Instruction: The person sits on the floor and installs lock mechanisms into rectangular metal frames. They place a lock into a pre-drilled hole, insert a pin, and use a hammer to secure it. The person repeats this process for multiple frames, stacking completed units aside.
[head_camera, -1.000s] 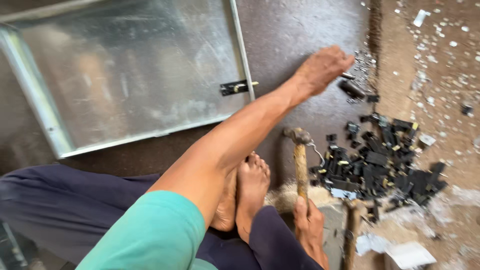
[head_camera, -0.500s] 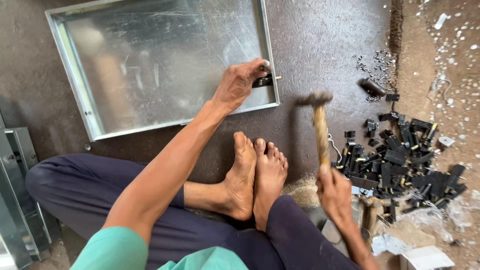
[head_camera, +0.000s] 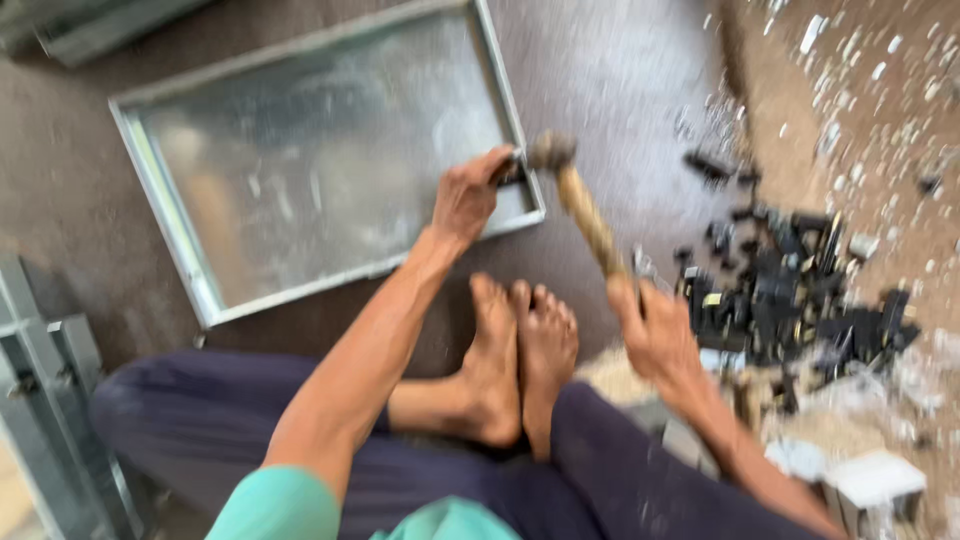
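Note:
A shallow galvanised metal tray (head_camera: 300, 160) lies on the dark floor in front of me. My left hand (head_camera: 468, 195) grips a small black fitting (head_camera: 508, 172) at the tray's right rim. My right hand (head_camera: 655, 335) is closed around the wooden handle of a hammer (head_camera: 580, 205). The hammer's head sits right beside the black fitting and my left fingers. The frame is blurred by motion.
A heap of small black parts (head_camera: 790, 290) lies on the floor to the right, with white scraps scattered beyond it. My bare feet (head_camera: 520, 360) rest between my arms. Grey metal frames (head_camera: 45, 380) lean at the left edge. A pale block (head_camera: 875, 480) sits at lower right.
My left hand moved from the black parts to the tray's rim and stays there. The tray has come nearer. The hammer swung forward so its head now meets the fitting.

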